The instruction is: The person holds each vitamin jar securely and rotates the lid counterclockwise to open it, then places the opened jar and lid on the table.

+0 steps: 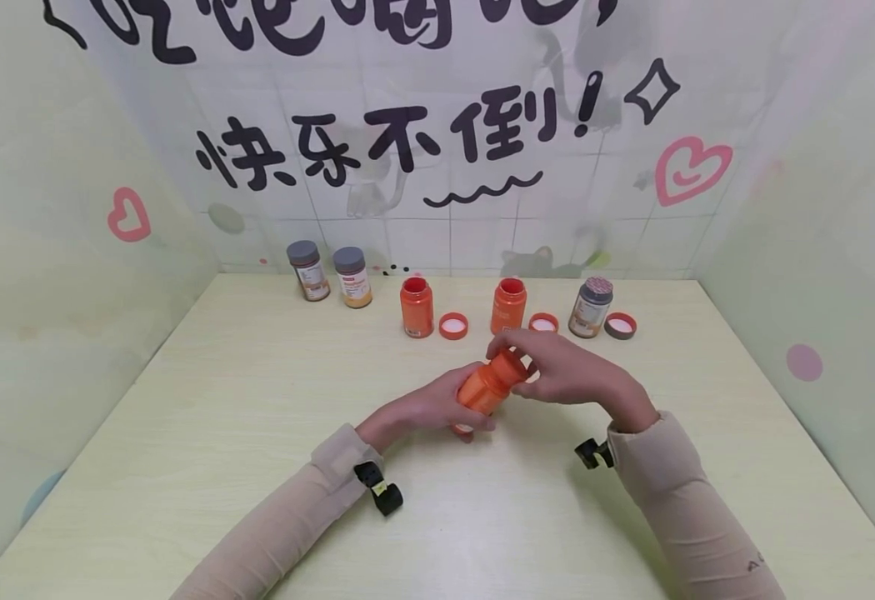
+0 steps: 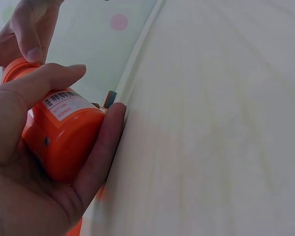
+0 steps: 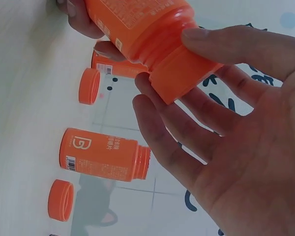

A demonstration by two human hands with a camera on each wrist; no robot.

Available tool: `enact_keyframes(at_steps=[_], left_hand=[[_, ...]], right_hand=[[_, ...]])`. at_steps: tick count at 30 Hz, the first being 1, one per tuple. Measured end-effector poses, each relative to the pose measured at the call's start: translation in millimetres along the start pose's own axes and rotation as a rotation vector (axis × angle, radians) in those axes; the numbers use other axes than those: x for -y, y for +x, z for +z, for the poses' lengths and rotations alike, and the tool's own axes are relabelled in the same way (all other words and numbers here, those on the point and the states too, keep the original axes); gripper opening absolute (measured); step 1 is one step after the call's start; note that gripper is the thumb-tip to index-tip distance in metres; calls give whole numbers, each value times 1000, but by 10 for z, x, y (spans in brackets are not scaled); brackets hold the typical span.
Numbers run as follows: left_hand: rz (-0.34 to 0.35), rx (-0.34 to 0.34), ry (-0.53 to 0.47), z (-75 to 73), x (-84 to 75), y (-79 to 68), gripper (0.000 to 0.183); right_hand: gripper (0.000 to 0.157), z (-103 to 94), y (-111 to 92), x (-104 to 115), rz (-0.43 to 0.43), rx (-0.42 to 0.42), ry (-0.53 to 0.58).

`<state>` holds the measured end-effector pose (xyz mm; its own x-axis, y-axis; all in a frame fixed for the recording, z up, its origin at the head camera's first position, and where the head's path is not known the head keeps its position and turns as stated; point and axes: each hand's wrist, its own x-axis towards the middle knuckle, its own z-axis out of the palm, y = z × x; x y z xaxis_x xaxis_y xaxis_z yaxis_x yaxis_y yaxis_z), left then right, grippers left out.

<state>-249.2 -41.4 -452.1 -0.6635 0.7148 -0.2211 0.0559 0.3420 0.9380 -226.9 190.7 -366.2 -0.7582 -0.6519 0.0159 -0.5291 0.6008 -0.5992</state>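
Note:
My left hand (image 1: 437, 402) grips an orange bottle (image 1: 482, 392) round its body, tilted above the table with its neck toward the right. At the neck sits an orange cap (image 3: 182, 73), which my right hand (image 1: 568, 367) pinches between thumb and fingertips. Screw threads show between cap and bottle body in the right wrist view. The left wrist view shows the bottle's base and a barcode label (image 2: 66, 103), with the left thumb and fingers (image 2: 108, 142) around it. A bit of orange (image 1: 463, 432) shows beneath my left hand; I cannot tell what it is.
Along the back stand two grey-capped bottles (image 1: 308, 271) at left and two uncapped orange bottles (image 1: 417, 310), each with an orange cap (image 1: 453, 326) beside it. A dark bottle (image 1: 590, 310) and a grey-rimmed cap (image 1: 621, 325) are at right. Walls (image 1: 805, 208) enclose the table (image 1: 257, 400).

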Motion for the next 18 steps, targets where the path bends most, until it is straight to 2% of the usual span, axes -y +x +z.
enact_keyframes(at_steps=[7,14,18], left_hand=[[2,-15,-4,-45,-7,-20,58],[30,-81,10,-177,5,-54,60],[23,-114,-32,-279,-28,-107,61]], right_hand=[[43,-69,3,23,3,-34,5],[45,-67,1,16,51,-50,20],[46,-48,3,-7,79,-66,17]])
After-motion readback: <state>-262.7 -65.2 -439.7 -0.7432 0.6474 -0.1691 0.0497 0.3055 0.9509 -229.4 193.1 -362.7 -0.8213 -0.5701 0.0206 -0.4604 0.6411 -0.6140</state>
